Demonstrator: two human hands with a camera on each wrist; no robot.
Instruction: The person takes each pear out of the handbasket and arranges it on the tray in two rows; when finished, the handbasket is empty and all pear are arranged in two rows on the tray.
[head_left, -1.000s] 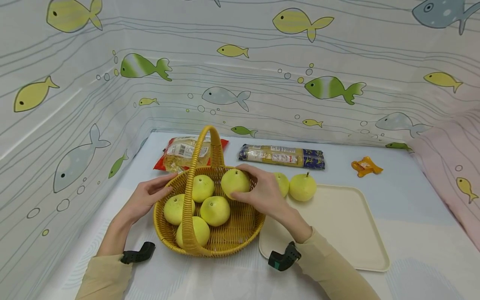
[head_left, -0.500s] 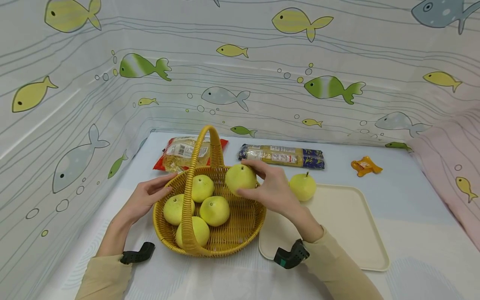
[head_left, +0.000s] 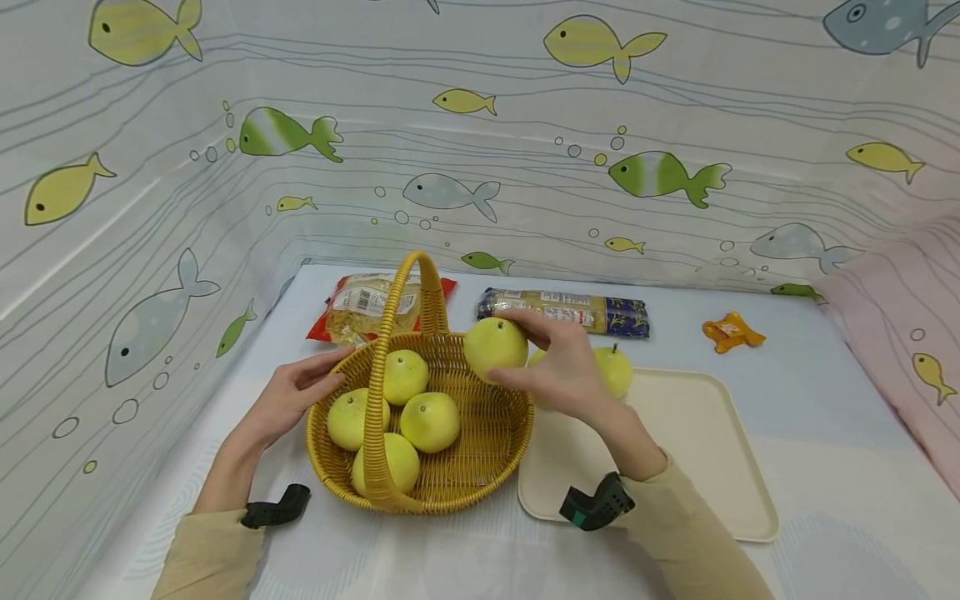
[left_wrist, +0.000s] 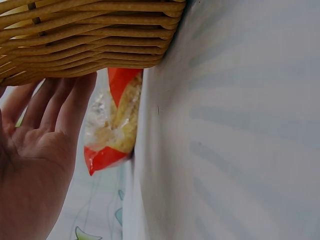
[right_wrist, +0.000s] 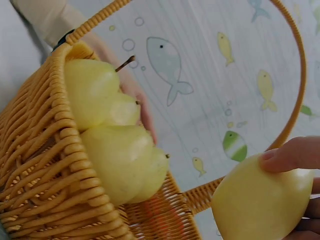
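Note:
My right hand (head_left: pixel 566 367) holds a yellow-green pear (head_left: pixel 497 348) between thumb and fingers, raised over the right rim of a woven basket (head_left: pixel 465 450). In the right wrist view the thumb presses on the held pear (right_wrist: pixel 260 200). Several pears (head_left: pixel 430 422) sit in the left part of the basket, under and beside its tall arched handle (head_left: pixel 381 392). My left hand (head_left: pixel 285 400) touches the basket's left side with fingers extended; the left wrist view has the fingertips partly hidden behind the wickerwork (left_wrist: pixel 90 45).
A cream tray (head_left: pixel 697 450) lies right of the basket. At its back-left corner are two more pears (head_left: pixel 615 371), partly behind my right hand. Along the back lie a red-edged clear bag (head_left: pixel 360 304), a blue-ended noodle pack (head_left: pixel 626 317) and a small orange packet (head_left: pixel 731 332).
My right hand has lifted the pear up and to the right, from inside the basket to above its rim. The left hand and the basket have stayed put.

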